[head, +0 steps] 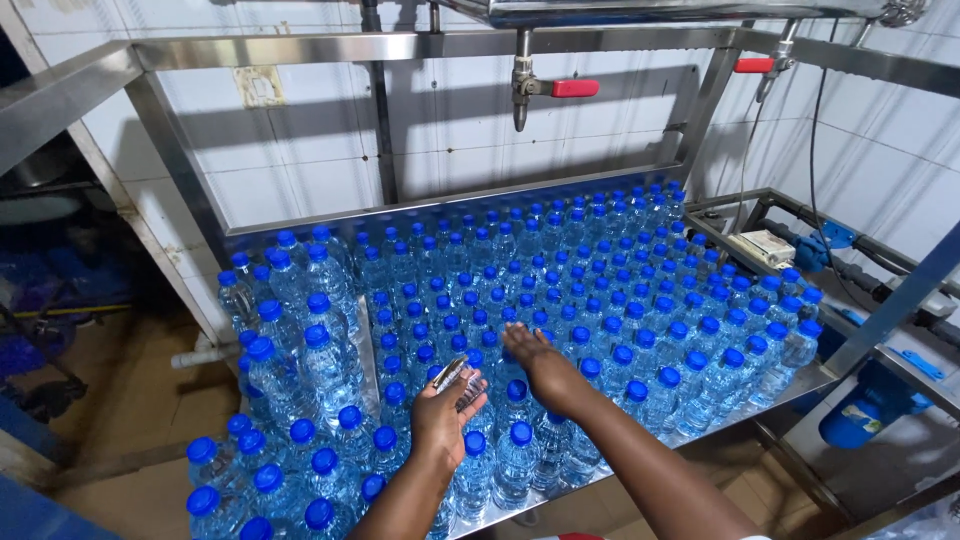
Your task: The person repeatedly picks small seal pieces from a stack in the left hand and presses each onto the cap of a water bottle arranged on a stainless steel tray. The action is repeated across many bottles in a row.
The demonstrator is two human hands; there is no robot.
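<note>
Many clear water bottles with blue caps [600,290] stand packed together on a steel table [800,380]. My left hand [438,420] hovers over the near bottles, palm up, holding a small bunch of clear plastic sleeves [456,380] with dark edges. My right hand [540,365] reaches forward just right of it. Its fingers are spread and lie flat on the caps in the middle front rows. Nothing is held in the right hand.
More capped bottles [300,470] crowd the lower left. Two taps with red handles [573,88] [752,65] hang from a steel frame above the table. White tiled wall behind. Pipes and a blue filter housing [850,420] sit at the right.
</note>
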